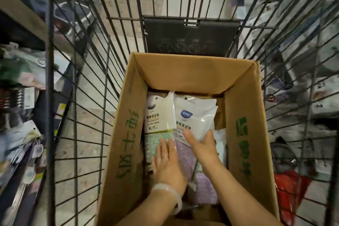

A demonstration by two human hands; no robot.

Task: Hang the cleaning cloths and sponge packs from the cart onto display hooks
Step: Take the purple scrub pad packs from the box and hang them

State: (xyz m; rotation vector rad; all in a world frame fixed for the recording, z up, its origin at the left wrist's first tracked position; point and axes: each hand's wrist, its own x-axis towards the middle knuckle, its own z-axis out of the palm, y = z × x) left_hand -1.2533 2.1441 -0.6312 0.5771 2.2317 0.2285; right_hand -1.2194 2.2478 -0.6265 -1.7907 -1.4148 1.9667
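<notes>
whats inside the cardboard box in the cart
The cardboard box holds sponge packs: a green pack and a purple pack, side by side. The left hand and right hand cover their lower parts; anything underneath is hidden.

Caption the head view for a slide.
Both hands reach into a cardboard box of sponge packs in a wire cart.

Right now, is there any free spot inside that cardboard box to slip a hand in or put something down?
Hardly any. The cardboard box is packed: the green sponge pack and the purple sponge pack lie side by side, with the left hand and right hand on them. Only a dark strip along the far wall, above the pack tops, looks bare.
</notes>
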